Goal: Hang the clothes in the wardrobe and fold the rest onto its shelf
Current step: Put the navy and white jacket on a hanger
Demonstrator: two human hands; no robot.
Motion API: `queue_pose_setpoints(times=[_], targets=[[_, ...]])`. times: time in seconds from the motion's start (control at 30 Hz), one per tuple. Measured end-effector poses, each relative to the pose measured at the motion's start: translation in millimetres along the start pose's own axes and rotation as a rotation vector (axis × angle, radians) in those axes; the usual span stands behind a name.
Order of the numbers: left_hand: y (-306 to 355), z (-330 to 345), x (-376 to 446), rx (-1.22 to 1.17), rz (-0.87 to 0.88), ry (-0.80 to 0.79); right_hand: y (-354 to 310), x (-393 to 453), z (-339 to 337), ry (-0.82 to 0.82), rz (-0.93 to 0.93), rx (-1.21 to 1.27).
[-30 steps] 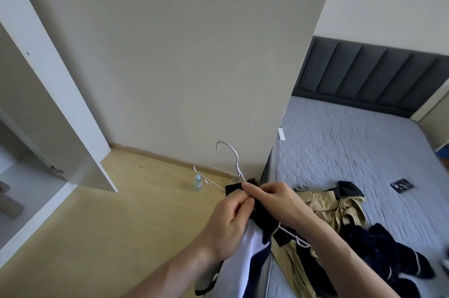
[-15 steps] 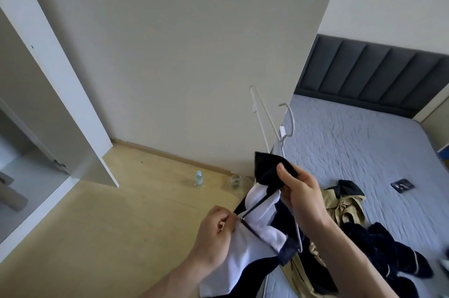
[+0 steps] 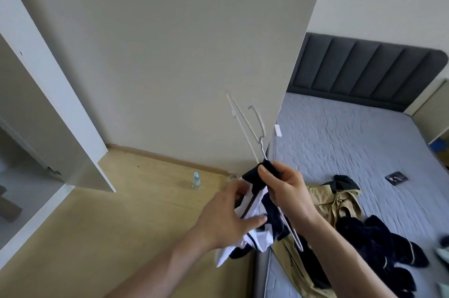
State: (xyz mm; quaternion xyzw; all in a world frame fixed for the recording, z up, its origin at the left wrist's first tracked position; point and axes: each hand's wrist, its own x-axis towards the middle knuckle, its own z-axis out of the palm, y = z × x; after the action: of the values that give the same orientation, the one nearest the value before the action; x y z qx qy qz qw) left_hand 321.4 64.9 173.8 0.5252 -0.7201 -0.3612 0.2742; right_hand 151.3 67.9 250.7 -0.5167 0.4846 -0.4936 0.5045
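Note:
A white and navy garment [image 3: 252, 242] hangs between my hands at the foot of the bed. My right hand [image 3: 284, 191] grips its dark collar together with a white wire hanger [image 3: 245, 125], whose hook and one arm stick up above my fist. My left hand [image 3: 228, 215] holds the white cloth lower down, fingers spread over it. The hanger's other arm [image 3: 290, 232] runs down past my right wrist. The open wardrobe [image 3: 26, 152] stands at the far left.
A khaki garment [image 3: 337, 205] and dark navy clothes [image 3: 379, 239] lie on the grey mattress [image 3: 352, 142]. A small dark card [image 3: 396, 178] lies further up the bed. A small water bottle [image 3: 196, 180] stands on the wooden floor by the wall. The open wardrobe door [image 3: 56, 93] juts out at left.
The hanger swung from lying low with its hook up to standing upright in my right hand. My left hand moved from pinching the zip edge to holding the white cloth.

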Motion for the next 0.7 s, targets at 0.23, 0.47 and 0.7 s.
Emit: queue_pose_setpoints(times=[0.23, 0.47, 0.7], targets=[[11, -16, 31, -0.067, 0.018, -0.003, -4, 1, -14, -0.008, 0.093, 0.035], [-30, -51, 57, -0.302, -0.363, 0.15, 17, -17, -58, 0.097, 0.121, -0.393], [-72, -62, 54, -0.054, -0.368, 0.128, 13, -30, -80, 0.05, 0.032, -0.609]])
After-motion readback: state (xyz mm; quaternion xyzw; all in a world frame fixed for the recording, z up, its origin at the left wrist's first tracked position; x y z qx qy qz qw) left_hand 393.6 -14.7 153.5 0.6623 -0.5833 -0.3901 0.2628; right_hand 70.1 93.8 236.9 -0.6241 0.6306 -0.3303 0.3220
